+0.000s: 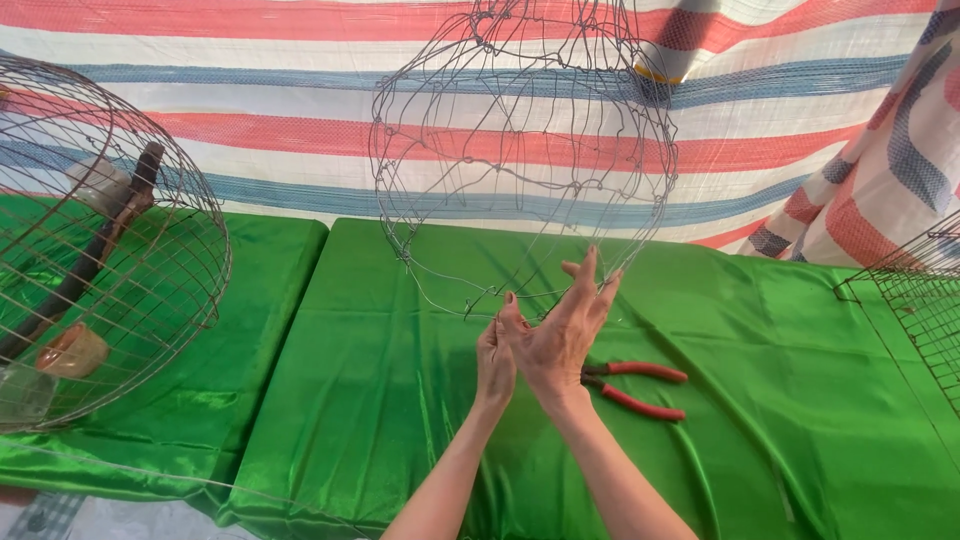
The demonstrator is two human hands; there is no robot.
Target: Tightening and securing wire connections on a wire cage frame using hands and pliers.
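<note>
Fingers (583, 285) of the right hand (560, 340) spread against the lower rim of the wire cage frame (525, 150), while the left hand (495, 360) pinches a strand just beside it. Frame hangs above the green tabletop (400, 400); it looks light, springy, best gripped at the rim. Red-handled pliers (635, 388) lie below it. No labels visible.

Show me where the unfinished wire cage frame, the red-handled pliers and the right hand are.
unfinished round wire cage frame (520, 150), head view, on its wire mesh side.
red-handled pliers (640, 388), head view, between the two red handles' length.
right hand (560, 335), head view, middle of the hand's back.
</note>
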